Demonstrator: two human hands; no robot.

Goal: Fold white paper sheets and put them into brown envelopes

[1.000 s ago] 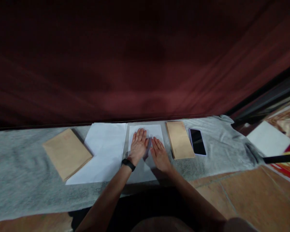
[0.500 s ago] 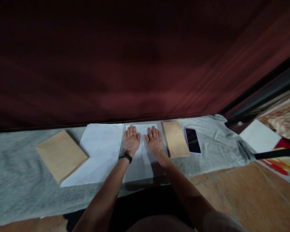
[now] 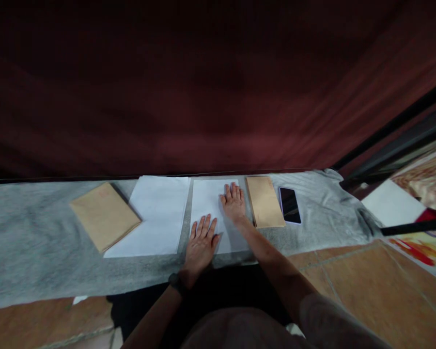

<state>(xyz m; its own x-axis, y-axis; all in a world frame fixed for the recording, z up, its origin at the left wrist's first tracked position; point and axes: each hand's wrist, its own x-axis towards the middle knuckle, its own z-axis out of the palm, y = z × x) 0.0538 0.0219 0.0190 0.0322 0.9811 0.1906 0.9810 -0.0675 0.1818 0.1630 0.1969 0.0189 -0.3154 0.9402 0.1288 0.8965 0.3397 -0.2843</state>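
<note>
A single white sheet of paper [image 3: 207,198] lies flat on the grey cloth in front of me. My left hand [image 3: 201,242] rests open on its near left part, fingers spread, a dark watch [image 3: 176,281] on that wrist. Near the far right edge of the same sheet, my right hand [image 3: 234,202] lies flat with fingers apart. Left of the sheet is a stack of white paper [image 3: 162,213]. Brown envelopes [image 3: 105,215] overlap that stack's left side at an angle. A second pile of brown envelopes [image 3: 265,201] sits just right of my right hand.
A smartphone [image 3: 289,205] lies beside the right envelopes. The grey cloth [image 3: 29,237] covers the long surface, with a dark red curtain [image 3: 210,121] behind it. Tiled floor [image 3: 363,276] shows in front, and a dark bar [image 3: 416,226] crosses at the right.
My left hand has slid toward me, from the sheet's far end to its near part. My right hand stays near the far end. The view has shifted slightly.
</note>
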